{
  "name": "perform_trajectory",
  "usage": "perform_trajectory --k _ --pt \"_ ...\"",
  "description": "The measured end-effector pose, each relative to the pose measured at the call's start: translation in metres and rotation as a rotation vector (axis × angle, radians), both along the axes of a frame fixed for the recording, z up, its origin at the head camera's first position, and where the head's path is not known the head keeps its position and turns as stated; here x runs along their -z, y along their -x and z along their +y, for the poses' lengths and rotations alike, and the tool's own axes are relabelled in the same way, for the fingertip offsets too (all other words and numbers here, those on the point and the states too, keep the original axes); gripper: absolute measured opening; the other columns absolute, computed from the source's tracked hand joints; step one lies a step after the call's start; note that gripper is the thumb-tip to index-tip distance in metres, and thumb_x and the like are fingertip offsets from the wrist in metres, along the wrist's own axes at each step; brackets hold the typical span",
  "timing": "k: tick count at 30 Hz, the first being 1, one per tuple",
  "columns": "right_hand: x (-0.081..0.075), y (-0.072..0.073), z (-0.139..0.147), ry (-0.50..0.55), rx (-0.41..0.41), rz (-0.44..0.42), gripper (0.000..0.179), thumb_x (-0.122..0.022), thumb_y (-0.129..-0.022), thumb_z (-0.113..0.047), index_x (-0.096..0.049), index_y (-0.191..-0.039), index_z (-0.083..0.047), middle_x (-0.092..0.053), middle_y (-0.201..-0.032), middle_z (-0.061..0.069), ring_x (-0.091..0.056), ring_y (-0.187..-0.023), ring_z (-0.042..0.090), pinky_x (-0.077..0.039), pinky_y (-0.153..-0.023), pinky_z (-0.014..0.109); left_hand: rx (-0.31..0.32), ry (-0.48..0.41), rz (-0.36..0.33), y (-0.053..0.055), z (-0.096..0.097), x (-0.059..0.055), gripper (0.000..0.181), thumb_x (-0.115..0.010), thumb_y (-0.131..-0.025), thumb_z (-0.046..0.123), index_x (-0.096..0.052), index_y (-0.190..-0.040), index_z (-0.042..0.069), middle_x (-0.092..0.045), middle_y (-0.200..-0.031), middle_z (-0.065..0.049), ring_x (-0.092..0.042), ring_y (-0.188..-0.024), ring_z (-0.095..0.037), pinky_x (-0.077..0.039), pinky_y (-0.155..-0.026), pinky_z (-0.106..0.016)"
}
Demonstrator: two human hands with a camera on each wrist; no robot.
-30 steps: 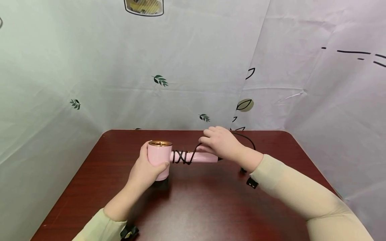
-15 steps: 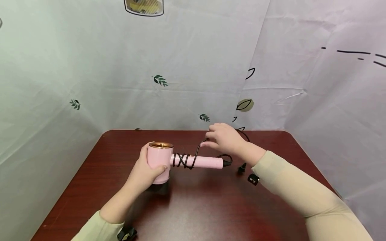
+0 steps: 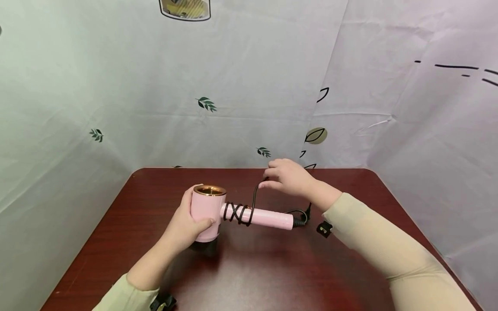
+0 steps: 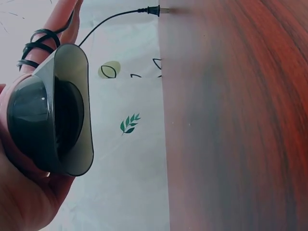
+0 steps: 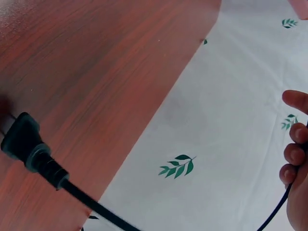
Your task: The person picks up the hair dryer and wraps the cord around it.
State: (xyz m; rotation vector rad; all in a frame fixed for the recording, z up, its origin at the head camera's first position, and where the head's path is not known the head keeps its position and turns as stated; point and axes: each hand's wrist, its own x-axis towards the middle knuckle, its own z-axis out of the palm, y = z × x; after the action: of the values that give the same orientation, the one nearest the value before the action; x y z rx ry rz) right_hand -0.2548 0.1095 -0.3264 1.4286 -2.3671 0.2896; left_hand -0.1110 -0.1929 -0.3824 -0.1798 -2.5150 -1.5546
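A pink hair dryer (image 3: 206,209) with a gold rim is held over the table by my left hand (image 3: 183,226), which grips its barrel, thumb across the near side. The dryer's black nozzle (image 4: 72,113) faces downward. The handle (image 3: 272,218) points right and slopes down slightly. Several turns of black cord (image 3: 236,213) cross over the handle near the barrel. From there the cord rises to my right hand (image 3: 288,177), whose curled fingers hold it above the handle. Its two-pin plug (image 5: 23,138) dangles below the right hand.
The reddish-brown wooden table (image 3: 264,276) has rounded far corners. Pale cloth (image 3: 233,65) with leaf prints hangs behind and at both sides. Black wrist devices (image 3: 324,229) show at both sleeves.
The dryer's handle end has tilted down and toward me, its tail now in sight. My right hand has shifted slightly up and right, with the cord drawn up from the handle.
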Motion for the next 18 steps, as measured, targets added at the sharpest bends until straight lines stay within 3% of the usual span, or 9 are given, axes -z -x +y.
perform_trajectory --k 5,12,18 --pt "0.001 0.006 0.002 0.006 0.041 -0.060 0.022 -0.071 -0.089 -0.041 -0.072 -0.091 -0.020 -0.049 -0.078 -0.008 -0.048 -0.073 0.013 -0.043 -0.071 0.033 0.029 -0.019 0.033 -0.001 -0.002 0.001 0.092 -0.077 -0.071 0.005 -0.029 -0.149 0.019 -0.058 -0.118 -0.016 -0.058 -0.092 -0.026 -0.051 -0.077 -0.040" --pt "0.006 0.022 0.013 0.002 0.245 -0.186 0.026 -0.065 -0.094 -0.044 -0.069 -0.096 -0.018 -0.049 -0.081 -0.004 -0.046 -0.068 0.013 -0.042 -0.064 0.033 0.079 -0.053 0.049 -0.005 -0.002 0.000 0.095 -0.078 -0.069 0.005 -0.030 -0.149 0.022 -0.058 -0.118 -0.015 -0.058 -0.091 -0.026 -0.051 -0.076 -0.040" --pt "0.012 0.035 0.024 0.025 0.372 -0.287 0.033 -0.062 -0.095 -0.047 -0.071 -0.104 -0.016 -0.055 -0.089 -0.001 -0.053 -0.076 0.017 -0.046 -0.070 0.038 0.115 -0.085 0.092 -0.006 -0.002 0.001 0.095 -0.078 -0.068 0.006 -0.031 -0.149 0.021 -0.057 -0.121 -0.014 -0.058 -0.093 -0.027 -0.051 -0.077 -0.038"
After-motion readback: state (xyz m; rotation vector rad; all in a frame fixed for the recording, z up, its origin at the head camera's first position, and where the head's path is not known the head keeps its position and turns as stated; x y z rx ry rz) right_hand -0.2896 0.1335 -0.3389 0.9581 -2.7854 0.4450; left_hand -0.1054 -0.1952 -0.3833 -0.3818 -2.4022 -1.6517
